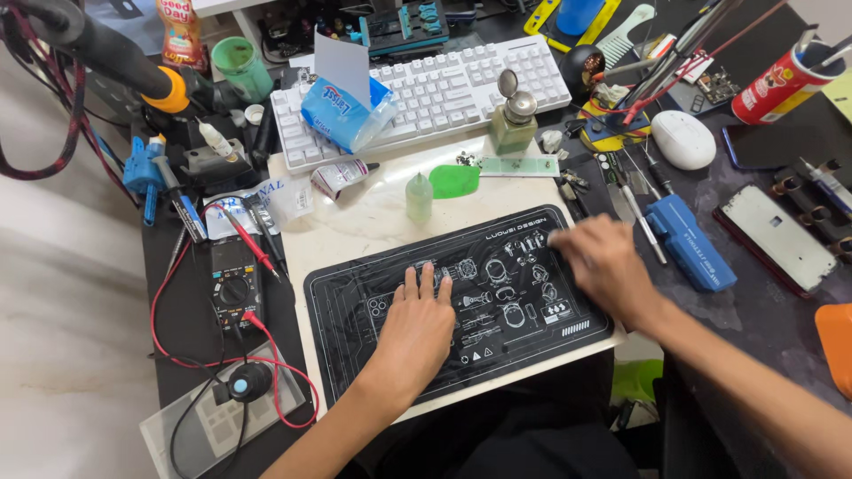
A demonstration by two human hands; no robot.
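A: Black rubber work mat printed with white line diagrams [497, 266], nearest the wearer, lying on a pale stone-look slab [355, 222]. What rests on it?

B: Left hand [417, 324], palm down, fingers spread flat, holding nothing; it seems to pin the mat in place. Right hand [603, 262] at the mat's right edge, fingers curled downward and blurred. Whether it pinches something small, I cannot tell.

A: Left of the mat?

B: Black handheld multimeter [233, 284] with red probe leads [253, 244] looped round it, parked off the working surface.

A: Right of the mat?

B: Blue rectangular plastic tool block [692, 244], then a phone frame with a pale inner face [770, 238], kept within reach of the right hand.

A: Beyond the mat?

B: Small translucent green squeeze bottle [418, 197], upright; a flat green oval pick [454, 180]; a green glass pump dispenser with metal cap [513, 120].

A: Packages?

B: A blue-and-white soft tissue pack [346, 111] sits on the white keyboard [461, 80]. A small white tube with a dark tip [342, 176] lies on its side below it. A red cylindrical canister with a printed label [781, 84] holds tools at far right.
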